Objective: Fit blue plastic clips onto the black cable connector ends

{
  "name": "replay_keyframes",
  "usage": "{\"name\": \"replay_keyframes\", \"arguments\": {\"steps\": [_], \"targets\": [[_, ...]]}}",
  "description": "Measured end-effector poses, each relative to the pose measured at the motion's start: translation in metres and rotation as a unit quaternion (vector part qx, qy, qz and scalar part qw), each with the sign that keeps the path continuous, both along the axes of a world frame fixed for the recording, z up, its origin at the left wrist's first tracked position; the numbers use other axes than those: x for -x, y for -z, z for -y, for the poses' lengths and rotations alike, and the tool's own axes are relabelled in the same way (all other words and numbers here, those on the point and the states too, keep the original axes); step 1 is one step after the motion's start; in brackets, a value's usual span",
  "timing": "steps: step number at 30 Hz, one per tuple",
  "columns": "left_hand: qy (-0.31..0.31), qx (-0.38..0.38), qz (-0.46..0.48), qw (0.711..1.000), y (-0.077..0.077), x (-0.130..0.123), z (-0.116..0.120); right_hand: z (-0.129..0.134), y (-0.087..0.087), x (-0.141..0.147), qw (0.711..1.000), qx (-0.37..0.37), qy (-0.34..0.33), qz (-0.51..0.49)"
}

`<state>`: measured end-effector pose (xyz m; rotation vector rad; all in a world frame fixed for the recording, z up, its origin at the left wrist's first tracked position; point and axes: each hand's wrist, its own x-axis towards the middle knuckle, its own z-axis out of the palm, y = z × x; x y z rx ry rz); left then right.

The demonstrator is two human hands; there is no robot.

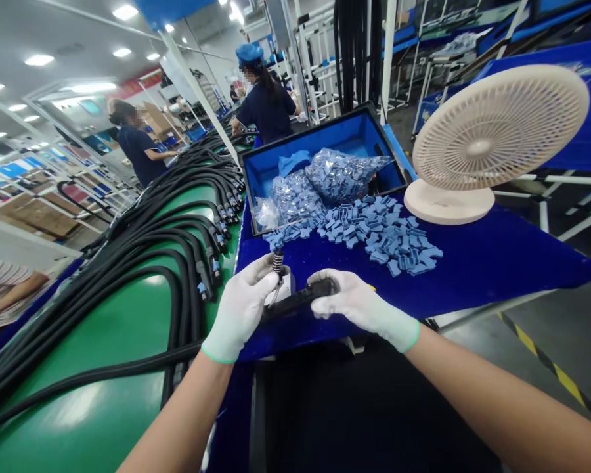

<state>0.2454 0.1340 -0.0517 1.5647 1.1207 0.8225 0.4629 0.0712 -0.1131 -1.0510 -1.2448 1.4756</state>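
Two work surfaces meet under the hands: a long green conveyor belt (98, 328) running off toward 11 o'clock, and a table draped in dark blue velvet (473, 276) reaching toward 2 o'clock. Dozens of thick black rubber-sheathed cables (177, 243) lie in parallel loops along the belt, their plug ends turned toward the table, seemingly to keep each one within easy reach. One co-worker in a navy uniform (138, 148) stands at 11 o'clock and another in a blue cap (268, 105) near 12 o'clock, both well down the line. On the table, a cream plastic desk fan (492, 144) at 1 o'clock appears angled toward the work spot, beside an open blue-lined case (325, 131) holding silvery plastic bags of parts (335, 174). A loose heap of small blue rubber pieces (379, 236) lies at 12 o'clock, apparently left out for quick picking. Both white-gloved hands are closed: the left hand (239, 309) curls around a small white block (283, 289) below a black coiled spring (278, 261), and the right hand (362, 305), less tightly cupped, grips a black plastic connector housing (295, 302), held just over the table's near edge.
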Motion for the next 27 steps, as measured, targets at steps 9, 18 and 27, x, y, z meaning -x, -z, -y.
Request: {"name": "replay_keyframes", "arguments": {"steps": [9, 18, 27], "targets": [[0.082, -0.115, -0.199, 0.970, 0.006, 0.012, 0.036, 0.003, -0.007, 0.029, 0.986, 0.057, -0.048, -0.150], [0.146, -0.259, -0.211, 0.931, 0.024, 0.027, 0.047, 0.012, 0.004, 0.034, 0.987, 0.050, -0.081, -0.126], [0.026, -0.003, -0.133, 0.991, 0.053, 0.015, 0.025, 0.016, 0.005, 0.031, 0.997, 0.044, -0.039, -0.056]]}}
